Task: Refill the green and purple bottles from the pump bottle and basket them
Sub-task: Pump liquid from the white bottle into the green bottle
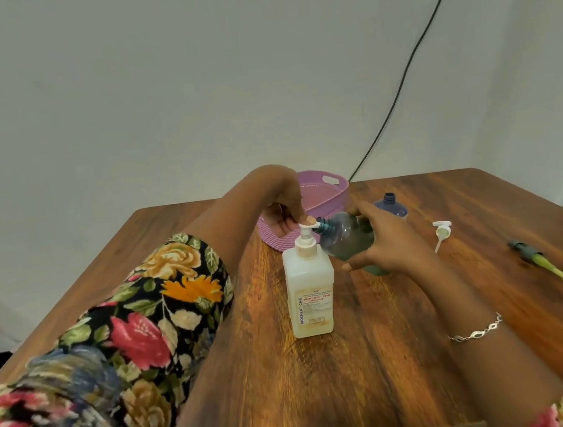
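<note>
A white pump bottle [309, 289] stands upright in the middle of the wooden table. My left hand [285, 214] rests on its pump head from above, fingers bent down over it. My right hand [384, 241] grips the green bottle [344, 238], tilted on its side with its open neck against the pump spout. The purple bottle [390, 205] stands uncapped behind my right hand. A purple woven basket [326, 197] sits at the back, partly hidden by my left hand.
A white pump cap [441, 230] lies right of the bottles. A dark sprayer head with a yellow-green tube [550, 266] lies near the table's right edge. A black cable [407, 70] runs down the wall behind the table [373, 359].
</note>
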Demonstrator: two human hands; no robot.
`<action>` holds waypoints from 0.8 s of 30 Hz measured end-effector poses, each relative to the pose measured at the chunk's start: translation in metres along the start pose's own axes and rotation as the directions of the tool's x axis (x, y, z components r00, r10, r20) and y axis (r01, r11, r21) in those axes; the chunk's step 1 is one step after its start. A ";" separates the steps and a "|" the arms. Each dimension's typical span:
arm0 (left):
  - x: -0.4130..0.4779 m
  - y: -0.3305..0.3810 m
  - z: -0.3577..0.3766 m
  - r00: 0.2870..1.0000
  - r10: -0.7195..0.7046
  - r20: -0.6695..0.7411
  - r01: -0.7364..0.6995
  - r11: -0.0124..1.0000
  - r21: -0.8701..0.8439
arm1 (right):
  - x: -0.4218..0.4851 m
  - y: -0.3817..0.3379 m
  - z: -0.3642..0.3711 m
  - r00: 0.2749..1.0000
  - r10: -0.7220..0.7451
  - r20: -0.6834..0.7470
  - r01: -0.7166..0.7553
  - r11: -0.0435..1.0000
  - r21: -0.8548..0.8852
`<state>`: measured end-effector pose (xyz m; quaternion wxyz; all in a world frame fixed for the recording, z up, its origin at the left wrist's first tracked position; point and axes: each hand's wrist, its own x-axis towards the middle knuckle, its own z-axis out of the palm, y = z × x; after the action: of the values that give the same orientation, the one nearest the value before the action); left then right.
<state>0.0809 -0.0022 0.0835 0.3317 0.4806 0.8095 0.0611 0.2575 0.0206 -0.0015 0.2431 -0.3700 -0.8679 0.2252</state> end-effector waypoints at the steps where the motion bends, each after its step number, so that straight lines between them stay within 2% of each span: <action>1: -0.002 -0.001 -0.004 1.000 0.018 0.007 -0.018 0.999 -0.036 | 0.001 -0.001 -0.002 1.000 -0.003 -0.009 0.003 1.000 -0.002; 4: -0.003 0.001 -0.006 1.000 0.018 0.011 -0.018 0.999 -0.042 | 0.001 -0.005 -0.008 0.999 -0.020 -0.028 0.018 0.997 -0.072; 7: 0.000 0.005 0.004 0.999 -0.039 -0.022 0.041 0.994 0.102 | -0.001 -0.004 -0.005 1.000 -0.009 0.013 0.011 0.995 -0.101; 9: 0.001 0.004 0.009 0.998 -0.049 -0.037 0.054 0.989 0.139 | -0.002 -0.004 -0.002 1.000 -0.004 0.026 0.006 0.996 -0.088; 12: -0.003 -0.003 0.009 0.999 -0.017 -0.039 0.020 0.997 0.078 | -0.004 -0.003 0.002 1.000 -0.004 -0.010 0.003 0.999 -0.053; 14: -0.009 -0.010 0.008 0.995 0.056 -0.077 -0.058 0.998 -0.021 | -0.005 -0.002 0.007 0.999 0.008 -0.042 -0.008 1.000 0.002; 17: -0.021 -0.022 0.015 0.963 0.181 -0.200 -0.217 0.960 -0.176 | -0.007 -0.002 0.012 0.997 0.017 -0.078 -0.012 0.999 0.053; 20: -0.024 -0.036 0.027 0.896 0.257 -0.362 -0.362 0.894 -0.264 | -0.009 -0.003 0.014 0.995 0.042 -0.091 -0.034 0.995 0.095; 22: -0.022 -0.044 0.039 0.842 0.260 -0.474 -0.423 0.862 -0.280 | -0.011 -0.002 0.014 0.994 0.061 -0.090 -0.049 0.990 0.133; 24: -0.020 -0.050 0.053 0.760 0.198 -0.619 -0.469 0.827 -0.312 | -0.013 0.000 0.013 0.993 0.076 -0.094 -0.060 0.985 0.163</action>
<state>0.0818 -0.0569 0.0314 0.1633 0.4909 0.7314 0.4442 0.2578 0.0083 -0.0155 0.3071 -0.3896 -0.8208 0.2834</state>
